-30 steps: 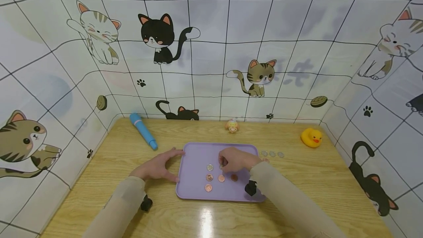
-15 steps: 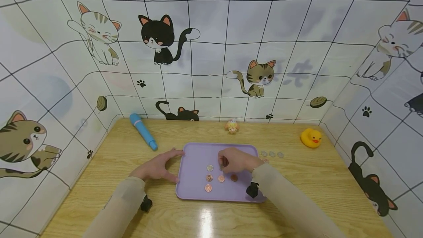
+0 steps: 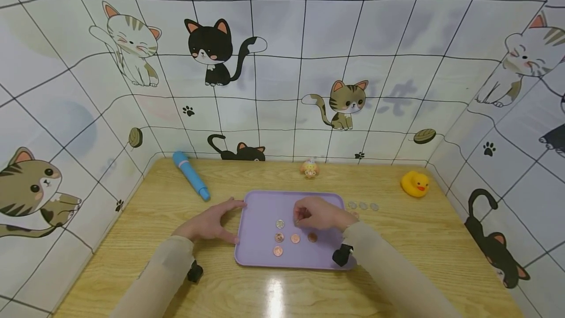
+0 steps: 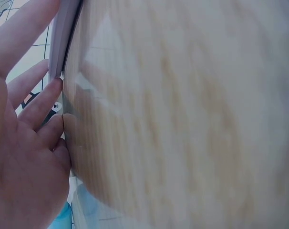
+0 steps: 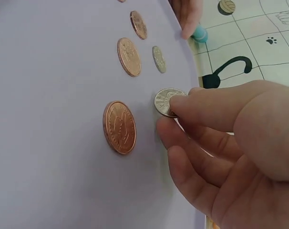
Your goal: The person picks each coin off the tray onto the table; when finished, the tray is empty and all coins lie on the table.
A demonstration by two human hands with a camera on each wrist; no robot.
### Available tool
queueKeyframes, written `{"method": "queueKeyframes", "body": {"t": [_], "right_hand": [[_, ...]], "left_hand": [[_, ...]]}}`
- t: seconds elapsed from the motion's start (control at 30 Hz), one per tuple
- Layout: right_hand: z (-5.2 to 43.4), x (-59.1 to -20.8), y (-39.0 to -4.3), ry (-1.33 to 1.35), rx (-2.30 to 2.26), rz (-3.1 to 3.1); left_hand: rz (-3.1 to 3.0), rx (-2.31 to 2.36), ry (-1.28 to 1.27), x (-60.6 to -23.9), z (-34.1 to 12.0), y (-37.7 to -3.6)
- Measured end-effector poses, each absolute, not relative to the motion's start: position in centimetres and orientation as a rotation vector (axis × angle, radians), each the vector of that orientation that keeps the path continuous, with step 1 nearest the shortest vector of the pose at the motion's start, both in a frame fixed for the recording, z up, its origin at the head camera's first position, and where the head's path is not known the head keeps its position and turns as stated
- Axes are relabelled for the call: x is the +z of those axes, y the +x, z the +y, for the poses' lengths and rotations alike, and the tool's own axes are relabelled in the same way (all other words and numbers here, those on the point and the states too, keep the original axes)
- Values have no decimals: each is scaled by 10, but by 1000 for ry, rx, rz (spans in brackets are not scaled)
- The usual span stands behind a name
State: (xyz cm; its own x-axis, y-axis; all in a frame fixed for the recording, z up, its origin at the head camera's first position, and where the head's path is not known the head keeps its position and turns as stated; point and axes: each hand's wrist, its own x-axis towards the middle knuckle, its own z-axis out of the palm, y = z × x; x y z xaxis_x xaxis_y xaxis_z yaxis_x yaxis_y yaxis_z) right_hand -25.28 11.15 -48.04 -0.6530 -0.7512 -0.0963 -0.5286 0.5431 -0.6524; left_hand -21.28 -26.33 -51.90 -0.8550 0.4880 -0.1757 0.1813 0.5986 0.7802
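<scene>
On tray (image 3: 265, 205): right hand (image 3: 319, 214) pinches silver coin (image 5: 167, 101); left hand (image 3: 211, 223) flat at edge.

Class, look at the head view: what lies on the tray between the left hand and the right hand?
One silver coin lies on the purple tray between the left hand and the right hand; the head view shows it.

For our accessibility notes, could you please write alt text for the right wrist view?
A person's right hand pinches a small silver coin at its fingertips, against a flat lilac plastic tray. A large copper coin lies just beside it on the tray, with two more copper coins and another silver one farther off.
</scene>
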Motion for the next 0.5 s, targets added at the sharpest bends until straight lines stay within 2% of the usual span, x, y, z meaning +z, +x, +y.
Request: {"method": "queueKeyframes", "body": {"t": [0.5], "right_hand": [[148, -476, -253, -982, -1071, 2490]], "left_hand": [[2437, 1160, 573, -521, -264, -215]]}}
